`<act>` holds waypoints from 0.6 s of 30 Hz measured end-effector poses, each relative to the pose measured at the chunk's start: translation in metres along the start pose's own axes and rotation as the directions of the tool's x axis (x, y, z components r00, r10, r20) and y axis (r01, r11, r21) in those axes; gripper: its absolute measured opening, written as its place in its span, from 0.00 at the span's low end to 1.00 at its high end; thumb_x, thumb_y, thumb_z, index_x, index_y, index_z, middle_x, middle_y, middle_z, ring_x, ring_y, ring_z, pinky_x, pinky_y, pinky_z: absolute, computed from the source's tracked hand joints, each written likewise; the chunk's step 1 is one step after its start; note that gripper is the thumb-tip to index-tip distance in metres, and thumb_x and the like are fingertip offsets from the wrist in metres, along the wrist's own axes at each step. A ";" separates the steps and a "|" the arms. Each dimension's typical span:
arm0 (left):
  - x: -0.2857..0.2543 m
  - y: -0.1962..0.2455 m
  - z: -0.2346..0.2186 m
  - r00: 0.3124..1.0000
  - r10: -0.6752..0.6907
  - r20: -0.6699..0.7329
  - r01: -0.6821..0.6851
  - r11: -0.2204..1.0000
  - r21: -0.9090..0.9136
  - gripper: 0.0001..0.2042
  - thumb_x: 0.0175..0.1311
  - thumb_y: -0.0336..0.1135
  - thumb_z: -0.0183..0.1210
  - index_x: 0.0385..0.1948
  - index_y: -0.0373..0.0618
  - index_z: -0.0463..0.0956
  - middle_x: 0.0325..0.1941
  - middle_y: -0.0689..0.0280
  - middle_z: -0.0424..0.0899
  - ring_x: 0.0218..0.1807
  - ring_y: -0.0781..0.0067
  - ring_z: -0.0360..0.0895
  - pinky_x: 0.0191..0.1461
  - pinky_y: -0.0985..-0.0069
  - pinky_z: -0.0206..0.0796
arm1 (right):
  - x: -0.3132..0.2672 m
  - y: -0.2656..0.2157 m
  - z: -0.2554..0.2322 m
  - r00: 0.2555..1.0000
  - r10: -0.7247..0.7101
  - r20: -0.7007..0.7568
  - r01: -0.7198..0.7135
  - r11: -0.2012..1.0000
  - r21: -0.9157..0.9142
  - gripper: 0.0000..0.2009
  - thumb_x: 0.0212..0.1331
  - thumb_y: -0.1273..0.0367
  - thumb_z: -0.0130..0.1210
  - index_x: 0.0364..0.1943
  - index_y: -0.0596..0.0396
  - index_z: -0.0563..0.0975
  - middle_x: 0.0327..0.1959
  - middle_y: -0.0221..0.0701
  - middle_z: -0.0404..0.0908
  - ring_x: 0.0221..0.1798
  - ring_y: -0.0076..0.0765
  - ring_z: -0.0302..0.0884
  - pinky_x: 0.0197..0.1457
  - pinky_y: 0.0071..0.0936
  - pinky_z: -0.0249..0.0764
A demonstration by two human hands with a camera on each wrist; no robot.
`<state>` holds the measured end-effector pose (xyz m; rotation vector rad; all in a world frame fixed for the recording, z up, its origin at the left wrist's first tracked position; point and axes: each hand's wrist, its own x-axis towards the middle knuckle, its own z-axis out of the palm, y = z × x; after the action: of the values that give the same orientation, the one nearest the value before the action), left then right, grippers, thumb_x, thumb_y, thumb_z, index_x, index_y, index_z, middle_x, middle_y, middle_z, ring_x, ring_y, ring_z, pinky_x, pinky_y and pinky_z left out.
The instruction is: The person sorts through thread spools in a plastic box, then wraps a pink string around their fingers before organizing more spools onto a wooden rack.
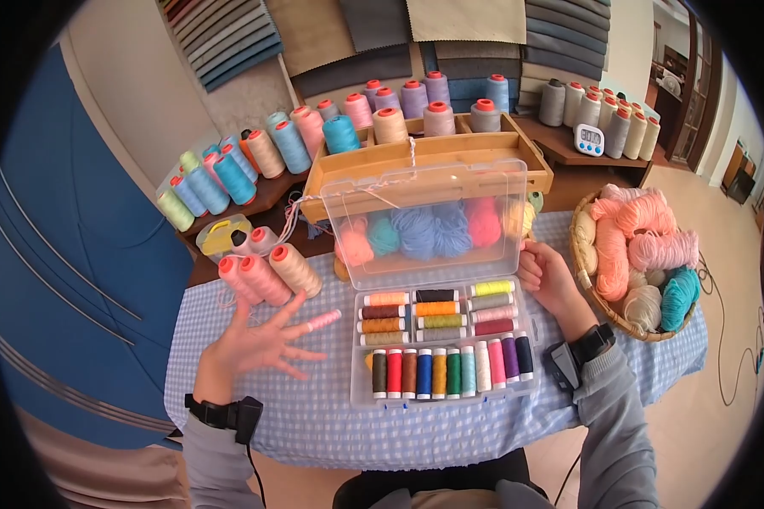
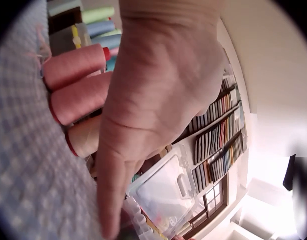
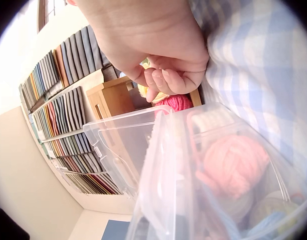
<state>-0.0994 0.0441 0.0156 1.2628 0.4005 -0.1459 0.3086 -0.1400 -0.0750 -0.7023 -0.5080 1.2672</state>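
Pink spool (image 1: 323,320) is approx. at the tip of a splayed finger of the L hand (image 1: 259,343), left of the clear thread box (image 1: 362,373); we can't confirm contact w/ the finger. L hand released, fingers spread wide, palm side seen in L wrist view; pink cones (image 1: 264,281) stand just beyond it, next to a peach cone (image 1: 295,270). R hand (image 1: 545,276) is at the right edge of the raised lid (image 1: 373,270), fingers curled per R wrist view; we can't tell if it grasps anything. Box sits on the surface (image 1: 314,433), which has a blue/white checked cloth. In its front row we see multicol. spools (image 1: 423,373) side by side; behind, shorter stacks in 3 cols., incl. a black spool (image 1: 437,295) at the top of the mid. col. Blue yarn (image 1: 433,231) shows thru the lid. Wicker basket (image 1: 607,316) w/ yarn skeins (image 1: 647,212) is right of the R hand.
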 end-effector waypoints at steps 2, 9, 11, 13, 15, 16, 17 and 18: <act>-0.001 0.001 -0.006 0.989 0.045 0.138 -0.014 0.975 -0.221 0.48 0.39 0.81 0.20 0.65 0.66 0.30 0.70 0.54 0.32 0.67 0.39 0.43 0.61 0.40 0.40 | 0.000 0.000 0.000 1.000 -0.008 0.011 0.008 1.000 -0.004 0.09 0.61 0.66 0.38 0.31 0.53 0.69 0.09 0.20 0.50 0.12 0.17 0.47 0.15 0.15 0.47; 0.016 -0.023 -0.017 0.982 0.172 0.079 -0.117 0.881 -0.459 0.49 0.41 0.81 0.23 0.66 0.61 0.37 0.69 0.50 0.32 0.69 0.45 0.37 0.62 0.40 0.38 | -0.003 -0.002 0.001 1.000 0.004 -0.003 -0.004 1.000 0.008 0.09 0.61 0.66 0.38 0.32 0.54 0.70 0.09 0.20 0.50 0.12 0.17 0.47 0.15 0.16 0.47; 0.022 -0.027 -0.014 0.955 0.297 0.006 -0.223 0.729 -0.647 0.50 0.41 0.81 0.24 0.66 0.54 0.41 0.70 0.50 0.33 0.70 0.54 0.35 0.66 0.48 0.33 | -0.003 -0.003 0.002 1.000 0.002 0.003 -0.002 1.000 0.006 0.09 0.61 0.66 0.38 0.32 0.54 0.69 0.09 0.20 0.50 0.12 0.17 0.47 0.15 0.16 0.47; 0.027 -0.024 -0.004 0.947 0.316 -0.056 -0.303 0.823 -0.481 0.51 0.42 0.81 0.23 0.65 0.50 0.42 0.70 0.51 0.33 0.71 0.59 0.36 0.67 0.55 0.30 | -0.004 -0.004 0.003 1.000 0.011 -0.004 -0.011 1.000 -0.013 0.09 0.61 0.66 0.38 0.32 0.54 0.69 0.09 0.20 0.50 0.12 0.18 0.47 0.15 0.16 0.47; 0.030 -0.017 0.010 0.930 0.348 -0.118 -0.367 0.883 -0.292 0.53 0.42 0.81 0.23 0.65 0.46 0.42 0.70 0.51 0.34 0.71 0.63 0.37 0.69 0.62 0.26 | -0.004 -0.004 0.003 1.000 0.009 -0.006 -0.009 1.000 -0.021 0.09 0.61 0.65 0.38 0.32 0.53 0.69 0.09 0.20 0.50 0.12 0.18 0.47 0.15 0.16 0.47; 0.029 -0.012 0.018 0.895 0.421 -0.146 -0.446 0.858 -0.254 0.53 0.42 0.81 0.22 0.65 0.43 0.41 0.70 0.52 0.34 0.71 0.64 0.37 0.69 0.67 0.25 | -0.003 -0.003 0.003 1.000 0.011 -0.008 -0.012 1.000 -0.023 0.09 0.61 0.65 0.38 0.32 0.53 0.69 0.09 0.20 0.50 0.12 0.18 0.47 0.15 0.16 0.47; 0.029 -0.008 0.025 0.854 0.492 -0.172 -0.519 0.828 -0.213 0.54 0.42 0.81 0.22 0.65 0.41 0.40 0.70 0.52 0.35 0.71 0.65 0.37 0.69 0.72 0.23 | -0.002 -0.002 0.001 1.000 0.011 -0.009 -0.011 1.000 -0.027 0.09 0.61 0.65 0.38 0.32 0.53 0.69 0.09 0.20 0.50 0.12 0.18 0.47 0.15 0.16 0.47; 0.027 -0.005 0.030 0.852 0.494 -0.171 -0.522 0.825 -0.215 0.54 0.42 0.81 0.22 0.65 0.41 0.40 0.70 0.52 0.35 0.71 0.65 0.37 0.69 0.72 0.23 | -0.002 -0.002 -0.001 1.000 0.006 0.003 -0.006 1.000 -0.028 0.09 0.61 0.65 0.37 0.32 0.53 0.69 0.09 0.20 0.49 0.12 0.18 0.47 0.15 0.16 0.47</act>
<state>-0.0696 0.0177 0.0085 1.0840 0.1533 0.4245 0.3103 -0.1421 -0.0746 -0.7260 -0.5266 1.2693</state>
